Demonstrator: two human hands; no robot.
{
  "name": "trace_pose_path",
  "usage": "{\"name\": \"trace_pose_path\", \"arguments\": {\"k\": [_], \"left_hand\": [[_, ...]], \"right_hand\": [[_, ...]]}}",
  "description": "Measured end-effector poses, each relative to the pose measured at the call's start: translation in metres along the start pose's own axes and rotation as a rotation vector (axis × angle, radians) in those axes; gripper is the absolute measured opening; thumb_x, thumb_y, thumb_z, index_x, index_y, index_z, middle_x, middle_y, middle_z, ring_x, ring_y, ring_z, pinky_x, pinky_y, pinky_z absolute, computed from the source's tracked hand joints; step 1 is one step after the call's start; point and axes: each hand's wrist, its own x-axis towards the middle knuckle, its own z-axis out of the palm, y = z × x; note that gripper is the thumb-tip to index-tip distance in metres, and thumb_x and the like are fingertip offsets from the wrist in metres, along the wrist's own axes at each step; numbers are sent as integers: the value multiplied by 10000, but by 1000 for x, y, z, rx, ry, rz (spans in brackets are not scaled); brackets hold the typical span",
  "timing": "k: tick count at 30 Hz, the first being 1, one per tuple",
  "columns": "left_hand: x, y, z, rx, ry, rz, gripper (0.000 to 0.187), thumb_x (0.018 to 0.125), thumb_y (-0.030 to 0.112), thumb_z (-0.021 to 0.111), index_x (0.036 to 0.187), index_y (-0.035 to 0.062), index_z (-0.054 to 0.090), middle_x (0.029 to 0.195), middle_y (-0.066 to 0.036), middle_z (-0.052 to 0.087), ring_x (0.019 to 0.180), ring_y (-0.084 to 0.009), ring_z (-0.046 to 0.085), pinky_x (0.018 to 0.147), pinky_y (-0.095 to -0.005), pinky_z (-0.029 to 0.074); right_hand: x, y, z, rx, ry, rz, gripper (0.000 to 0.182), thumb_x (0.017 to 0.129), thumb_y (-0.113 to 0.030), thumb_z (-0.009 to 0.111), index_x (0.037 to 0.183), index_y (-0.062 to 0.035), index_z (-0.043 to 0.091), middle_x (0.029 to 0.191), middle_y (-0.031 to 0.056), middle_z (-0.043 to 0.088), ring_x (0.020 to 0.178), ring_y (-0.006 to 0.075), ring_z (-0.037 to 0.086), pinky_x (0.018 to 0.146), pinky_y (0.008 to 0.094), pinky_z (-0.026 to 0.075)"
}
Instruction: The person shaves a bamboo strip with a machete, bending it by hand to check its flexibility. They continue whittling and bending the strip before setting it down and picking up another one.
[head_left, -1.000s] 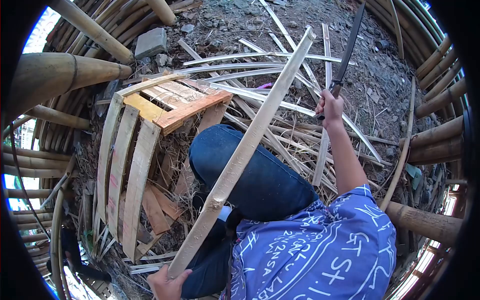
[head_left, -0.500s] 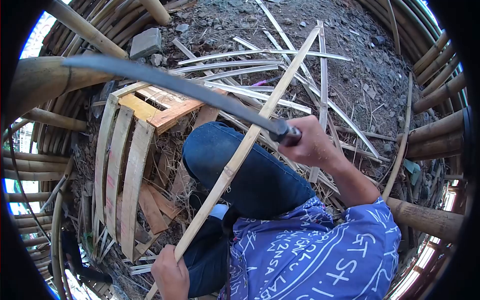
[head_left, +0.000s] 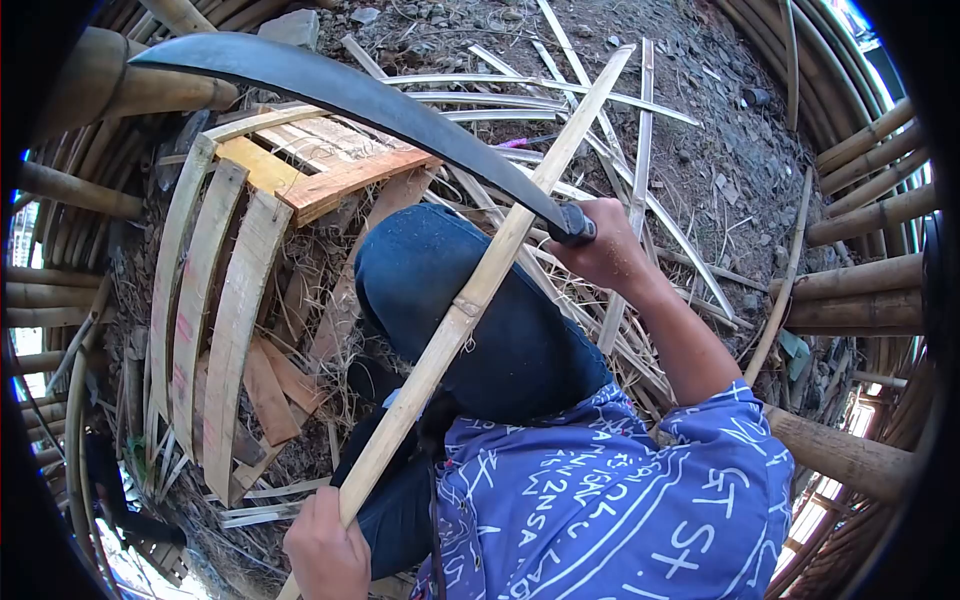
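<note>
A long bamboo strip slants across my raised knee, and my left hand is closed round its lower part. My right hand grips the dark handle of a large curved knife. The blade reaches from the hand to the upper left and crosses over the strip's upper half, close to it; whether they touch is unclear. Left of the knee stands a wooden crate of pale slats with an orange-brown top edge.
Split bamboo strips lie crossed on the stony ground ahead. Stacked bamboo poles stand at the right, with thick poles at the upper left. A grey block lies behind the crate. Loose shavings surround the knee.
The view has shifted slightly. The knife has turned, now showing more of its broad, curved blade. Both hands keep their holds, and the strip still lies across the knee.
</note>
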Motion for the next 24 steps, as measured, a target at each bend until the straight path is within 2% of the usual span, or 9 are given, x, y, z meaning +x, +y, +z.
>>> {"name": "trace_pose_path", "arguments": {"k": [3, 5, 6, 10, 13, 14, 19, 22, 24], "left_hand": [[-3, -5, -6, -72, -93, -20, 120, 849, 69, 509, 933, 15, 576, 766, -239, 554, 742, -434, 548, 628, -483, 428], [-5, -3, -6, -76, -43, 8, 117, 856, 72, 508, 930, 15, 578, 746, -235, 551, 722, -432, 549, 619, -480, 428], [-6, -3, -6, -80, 9, 31, 114, 863, 74, 508, 928, 16, 580, 726, -232, 547, 703, -430, 549, 609, -478, 429], [-4, -6, -10, -75, -39, 69, 111, 866, 77, 512, 926, 18, 585, 716, -229, 552, 678, -426, 550, 602, -469, 436], [-6, -10, -8, -117, -60, 62, 100, 856, 69, 518, 913, 16, 582, 704, -231, 540, 663, -423, 542, 589, -460, 432], [-8, -10, -10, -128, -56, 63, 99, 852, 64, 511, 906, 15, 579, 700, -234, 530, 657, -422, 538, 580, -458, 426], [-16, -15, -23, -118, -96, -10, 103, 858, 57, 475, 874, 9, 565, 689, -237, 506, 640, -418, 522, 552, -446, 411], [-27, -33, -22, -94, -114, 33, 138, 863, 68, 456, 890, 8, 578, 719, -235, 531, 631, -401, 526, 555, -424, 420], [-37, -46, -20, -161, -104, 39, 189, 855, 66, 472, 956, 0, 619, 747, -218, 567, 617, -366, 538, 559, -405, 424]], "right_hand": [[17, 7, -5, -47, 80, -22, 177, 659, -168, 664, 715, -2, 642, 620, 181, 610, 586, 342, 618, 580, 379, 491], [24, 14, -12, 65, 101, 77, 177, 661, -163, 643, 675, 13, 620, 611, 196, 597, 579, 345, 613, 582, 392, 486], [27, 22, -11, -24, 135, 23, 185, 662, -158, 628, 639, 24, 602, 605, 207, 592, 569, 342, 610, 578, 403, 482], [34, 35, -12, -156, 165, 0, 184, 674, -157, 625, 638, 22, 609, 587, 212, 590, 550, 336, 614, 558, 400, 479], [51, 61, -16, -79, 217, -12, 193, 679, -166, 637, 634, 20, 619, 583, 207, 594, 553, 332, 620, 560, 404, 480], [54, 66, -23, -105, 191, 192, 213, 685, -177, 648, 629, 27, 622, 586, 195, 604, 549, 317, 625, 554, 401, 479], [70, 121, -46, -170, 232, 306, 247, 681, -207, 659, 640, 34, 631, 588, 179, 615, 594, 265, 643, 621, 385, 489], [76, 145, -46, -143, 246, 410, 301, 670, -239, 670, 698, 59, 638, 619, 182, 627, 597, 268, 646, 603, 381, 489], [82, 155, -46, -131, 253, 432, 328, 665, -254, 677, 715, 68, 642, 623, 181, 626, 589, 262, 642, 572, 377, 482]]}}
